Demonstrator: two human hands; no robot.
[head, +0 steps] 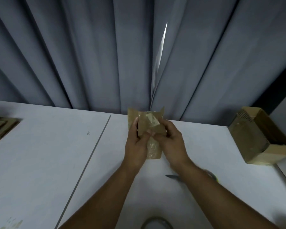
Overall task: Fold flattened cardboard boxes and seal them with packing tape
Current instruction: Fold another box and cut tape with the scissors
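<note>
A small cardboard box (147, 124) is held just above the white table (40, 154), in front of a grey curtain (89, 47), and is gripped from both sides. The left hand (135, 144) is curled round the box's left edge, with its thumb laid across the near face. The right hand (171, 141) is closed on the right side, and its thumb is brought close to the left thumb. The fingertips behind the cardboard are hidden. Shiny tape (153, 151) is seen on the lower part of the box.

Scissors (172, 176) are partly covered by the right forearm. A tape roll (157, 223) is cut off by the bottom edge, and a cardboard stack (0, 128) by the left edge. The contents of an open carton (257, 138) at the right are hard to make out.
</note>
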